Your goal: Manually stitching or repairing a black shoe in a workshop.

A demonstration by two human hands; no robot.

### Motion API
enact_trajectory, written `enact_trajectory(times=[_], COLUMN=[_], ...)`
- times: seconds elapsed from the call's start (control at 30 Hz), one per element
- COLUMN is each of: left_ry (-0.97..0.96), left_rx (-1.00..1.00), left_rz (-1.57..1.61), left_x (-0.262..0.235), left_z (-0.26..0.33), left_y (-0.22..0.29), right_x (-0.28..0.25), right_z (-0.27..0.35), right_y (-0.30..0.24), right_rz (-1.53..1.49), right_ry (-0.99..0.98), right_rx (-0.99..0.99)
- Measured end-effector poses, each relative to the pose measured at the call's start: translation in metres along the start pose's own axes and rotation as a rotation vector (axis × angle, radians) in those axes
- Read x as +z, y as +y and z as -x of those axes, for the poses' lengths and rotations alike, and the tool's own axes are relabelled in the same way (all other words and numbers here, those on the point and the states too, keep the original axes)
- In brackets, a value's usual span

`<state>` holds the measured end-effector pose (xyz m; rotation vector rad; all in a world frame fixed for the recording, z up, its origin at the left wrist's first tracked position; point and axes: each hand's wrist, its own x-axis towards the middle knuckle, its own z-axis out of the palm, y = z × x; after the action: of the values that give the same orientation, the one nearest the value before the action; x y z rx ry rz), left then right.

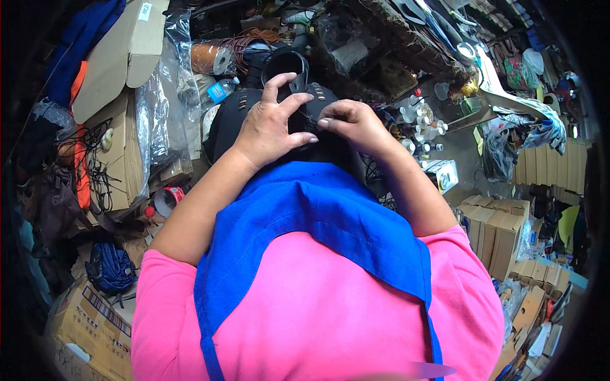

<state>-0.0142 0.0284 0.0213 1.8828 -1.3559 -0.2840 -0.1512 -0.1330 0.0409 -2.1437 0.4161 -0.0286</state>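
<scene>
A black piece (318,149), leather-like, lies across my lap, with rows of pale stitching (319,92) on its upper part. Beyond it rises a black curved band (283,61) shaped like a loop. My left hand (270,124) is over the left of the piece, thumb and fingers spread in a wide C, its upper fingertips near the band. Facing it, my right hand (356,125) is closed, thumb against forefinger in a pinch. Fine thread-like lines show faintly between the hands. What the right fingertips hold is too small to make out.
Cardboard sheets (105,63) and clear plastic (168,108) stand at the left. A water bottle (222,90) and an orange spool of cord (211,58) lie past my left hand. Several small bottles (419,120) crowd the right, with cardboard boxes (495,228) nearer.
</scene>
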Motion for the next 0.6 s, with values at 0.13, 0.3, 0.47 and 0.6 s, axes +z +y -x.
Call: enact_trajectory(times=[0.13, 0.3, 0.47, 0.6], left_ry=[0.015, -0.009, 0.222, 0.119], left_rx=[-0.031, -0.084, 0.113, -0.002], left_rz=[-0.006, -0.038, -0.176, -0.292], left_x=[0.002, -0.002, -0.035, -0.065], left_z=[0.001, 0.004, 0.033, 0.076], left_y=[-0.01, -0.005, -0.019, -0.04], right_x=[-0.039, -0.046, -0.061, -0.059], right_z=[0.024, 0.05, 0.053, 0.044], right_y=[0.006, -0.001, 0.039, 0.056], right_rz=[-0.772, -0.896, -1.24, -1.24], right_ry=[-0.295, -0.46, -0.319, -0.129], right_rx=[-0.178, -0.037, -0.03, 0.24])
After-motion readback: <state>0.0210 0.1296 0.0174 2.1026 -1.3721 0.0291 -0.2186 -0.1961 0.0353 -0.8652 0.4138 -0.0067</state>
